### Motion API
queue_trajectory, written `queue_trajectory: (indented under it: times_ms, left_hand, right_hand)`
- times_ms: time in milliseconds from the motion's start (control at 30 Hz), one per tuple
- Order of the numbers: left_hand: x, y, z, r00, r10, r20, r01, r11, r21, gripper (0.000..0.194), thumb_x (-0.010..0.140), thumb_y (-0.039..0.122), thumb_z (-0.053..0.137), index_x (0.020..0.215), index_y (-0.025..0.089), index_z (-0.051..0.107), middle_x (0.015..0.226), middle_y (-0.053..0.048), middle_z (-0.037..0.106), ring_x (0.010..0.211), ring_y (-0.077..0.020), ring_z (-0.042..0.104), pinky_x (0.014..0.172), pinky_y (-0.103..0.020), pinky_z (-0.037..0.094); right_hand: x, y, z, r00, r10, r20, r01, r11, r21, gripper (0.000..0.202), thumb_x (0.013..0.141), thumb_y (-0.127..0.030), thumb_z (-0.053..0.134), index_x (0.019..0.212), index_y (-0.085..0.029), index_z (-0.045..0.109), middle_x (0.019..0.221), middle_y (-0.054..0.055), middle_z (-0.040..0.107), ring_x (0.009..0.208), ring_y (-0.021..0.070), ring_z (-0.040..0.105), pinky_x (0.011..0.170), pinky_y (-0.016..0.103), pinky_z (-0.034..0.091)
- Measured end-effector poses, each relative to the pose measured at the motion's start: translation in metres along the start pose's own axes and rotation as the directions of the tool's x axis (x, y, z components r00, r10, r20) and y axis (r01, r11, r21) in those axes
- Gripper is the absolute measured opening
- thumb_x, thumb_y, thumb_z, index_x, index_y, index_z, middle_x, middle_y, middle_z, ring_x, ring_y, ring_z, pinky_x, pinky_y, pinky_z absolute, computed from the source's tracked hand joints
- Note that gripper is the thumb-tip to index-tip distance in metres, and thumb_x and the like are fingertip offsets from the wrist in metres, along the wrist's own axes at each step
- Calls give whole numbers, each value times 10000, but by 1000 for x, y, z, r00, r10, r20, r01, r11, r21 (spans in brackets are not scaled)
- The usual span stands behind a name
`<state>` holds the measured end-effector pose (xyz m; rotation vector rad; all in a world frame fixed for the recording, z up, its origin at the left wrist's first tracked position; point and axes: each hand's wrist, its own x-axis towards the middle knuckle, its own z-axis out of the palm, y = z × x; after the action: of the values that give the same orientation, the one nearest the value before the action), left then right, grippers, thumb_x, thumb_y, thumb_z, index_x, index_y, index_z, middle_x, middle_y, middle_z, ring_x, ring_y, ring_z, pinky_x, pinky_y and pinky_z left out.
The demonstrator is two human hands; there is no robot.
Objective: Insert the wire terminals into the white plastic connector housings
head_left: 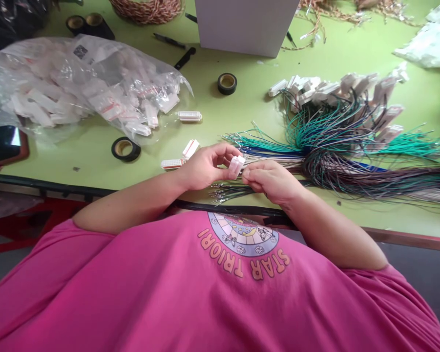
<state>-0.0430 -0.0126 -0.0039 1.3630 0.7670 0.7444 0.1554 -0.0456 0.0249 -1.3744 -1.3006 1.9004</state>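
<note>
My left hand [205, 167] holds a white plastic connector [236, 166] between thumb and fingers, over the table's front part. Just to the right, my right hand [271, 180] is closed in a pinch beside the connector; what its fingertips hold is too small to make out. Under and beyond both hands lie bundled wires [324, 142] in green, blue, white and dark colours, their metal-tipped ends fanning out to the left. White connectors [325, 90] are joined to the far side of the bundle. Two loose connectors [172, 164] [190, 148] lie left of my left hand.
Clear plastic bags [91, 83] of white connectors lie at left, with another connector [189, 116] beside them. Black tape rolls [126, 148] [227, 83], a phone [6, 139], a knife [185, 58] and a pale box [243, 24] are on the green table [256, 105].
</note>
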Motion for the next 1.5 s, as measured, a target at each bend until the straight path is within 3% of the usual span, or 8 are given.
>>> queue_trajectory:
  times_ms: [300, 467, 667, 800, 1100, 1200, 1333, 1500]
  left_hand:
    - [-2, 12, 6, 993, -117, 2, 117, 990, -82, 471, 603, 284, 875, 990, 164, 635, 855, -9, 679, 767, -121, 643, 746, -281, 551]
    - [-5, 26, -5, 987, -160, -18, 158, 986, -59, 451, 642, 257, 848, 1022, 153, 628, 840, -19, 684, 714, -118, 646, 687, -276, 566]
    - [-6, 30, -9, 981, -194, 12, 194, 981, -24, 414, 644, 159, 816, 1015, 133, 633, 783, -18, 678, 654, -109, 639, 637, -264, 559]
    - [-5, 28, -8, 980, -198, 18, 198, 980, -26, 404, 662, 158, 800, 1022, 132, 618, 764, -11, 669, 634, -105, 636, 632, -263, 554]
    - [-7, 27, -11, 978, -197, 74, 201, 978, -63, 405, 668, 181, 798, 1024, 149, 607, 755, -6, 670, 605, -103, 633, 618, -257, 538]
    - [-8, 26, -12, 984, -158, 76, 165, 981, -98, 421, 669, 203, 805, 1038, 157, 610, 752, -2, 664, 585, -96, 620, 586, -243, 525]
    - [-9, 24, -9, 987, -136, 91, 147, 981, -125, 523, 710, 205, 784, 1194, 178, 587, 762, 3, 653, 621, -105, 632, 619, -253, 544]
    - [-6, 16, 1, 967, -233, 99, 248, 951, -183, 478, 744, 223, 771, 1184, 176, 590, 899, -35, 677, 761, -134, 664, 678, -279, 577]
  right_hand:
    - [0, 1, -7, 969, -239, 68, 249, 927, -282, 258, 834, -349, 570, 652, -169, 604, 499, -67, 433, 488, 69, 344, 502, 237, 257]
    - [-7, -15, -47, 875, -484, 15, 340, 592, -731, 240, 851, -310, 554, 715, -179, 703, 684, 11, 647, 659, 127, 535, 643, 268, 365]
    - [-5, -10, -58, 941, -260, 215, 261, 157, -953, 193, 781, -184, 547, 755, -212, 736, 849, 35, 716, 704, 144, 563, 578, 270, 283]
    - [0, -3, -47, 946, -223, 234, 248, 37, -968, 203, 803, -176, 507, 771, -200, 706, 872, 54, 710, 706, 152, 550, 557, 281, 230]
    - [-4, -12, -55, 936, -254, 242, 306, 254, -917, 196, 732, -180, 530, 863, -193, 677, 759, 20, 675, 631, 138, 512, 593, 263, 299]
    - [-3, -12, -59, 931, -356, 85, 219, 355, -909, 282, 799, -199, 492, 981, -192, 706, 766, 29, 694, 634, 152, 542, 630, 275, 349]
    - [-10, -16, -56, 826, -526, -201, 183, 588, -788, 291, 809, -218, 518, 1018, -165, 713, 688, 16, 659, 609, 146, 546, 628, 287, 390]
    - [-19, -18, -31, 841, -539, 47, 439, 627, -644, 226, 816, -271, 591, 954, -186, 748, 747, 15, 688, 656, 127, 571, 644, 273, 425]
